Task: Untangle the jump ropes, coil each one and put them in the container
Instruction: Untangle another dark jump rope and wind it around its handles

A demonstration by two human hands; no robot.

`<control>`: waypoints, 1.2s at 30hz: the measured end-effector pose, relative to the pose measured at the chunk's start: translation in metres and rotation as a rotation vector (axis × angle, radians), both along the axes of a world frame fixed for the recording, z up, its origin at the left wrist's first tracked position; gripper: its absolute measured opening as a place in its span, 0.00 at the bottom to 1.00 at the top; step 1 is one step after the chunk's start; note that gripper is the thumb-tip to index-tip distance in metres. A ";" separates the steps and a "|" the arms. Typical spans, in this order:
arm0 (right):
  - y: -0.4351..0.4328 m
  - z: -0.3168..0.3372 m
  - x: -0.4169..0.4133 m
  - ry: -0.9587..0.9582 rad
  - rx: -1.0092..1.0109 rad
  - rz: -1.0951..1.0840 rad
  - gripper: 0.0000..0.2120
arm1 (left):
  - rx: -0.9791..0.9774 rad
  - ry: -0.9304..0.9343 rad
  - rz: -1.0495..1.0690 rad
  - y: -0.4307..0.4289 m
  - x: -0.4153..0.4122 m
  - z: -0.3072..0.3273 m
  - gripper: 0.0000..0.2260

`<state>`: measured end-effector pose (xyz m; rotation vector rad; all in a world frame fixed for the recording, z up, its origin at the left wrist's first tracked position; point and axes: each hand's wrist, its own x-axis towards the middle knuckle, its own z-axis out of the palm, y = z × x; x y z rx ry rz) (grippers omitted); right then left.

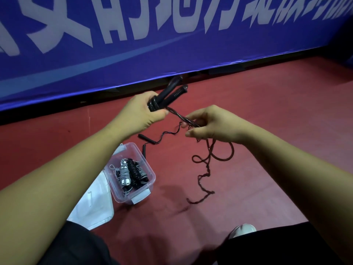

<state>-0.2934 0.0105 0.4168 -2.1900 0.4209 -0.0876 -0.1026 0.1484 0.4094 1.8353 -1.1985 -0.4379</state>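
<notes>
left hand [140, 109] grips black handles [170, 93]; right hand [212, 124] pinches rope [207, 163] trailing to floor [267, 131], container [131, 173] below.

- A blue banner [133, 60] runs across the whole top of the view, slanting down toward the left;
- large white lettering [57, 25] is printed on it, cut off at the top edge;
- a red floor [267, 111] lies below, smooth, with a dull sheen;
- a dark gap [38, 115] shows under the banner's lower edge
</notes>
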 end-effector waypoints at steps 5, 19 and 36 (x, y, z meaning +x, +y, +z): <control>0.000 -0.002 -0.007 0.055 0.174 -0.038 0.15 | -0.053 0.119 0.177 0.006 0.032 0.002 0.06; 0.026 0.008 -0.011 0.035 0.296 0.062 0.11 | 0.201 -0.201 0.521 0.011 0.084 -0.025 0.08; 0.016 -0.011 -0.010 0.306 0.213 -0.153 0.14 | 0.403 -0.263 0.471 0.010 0.096 -0.054 0.09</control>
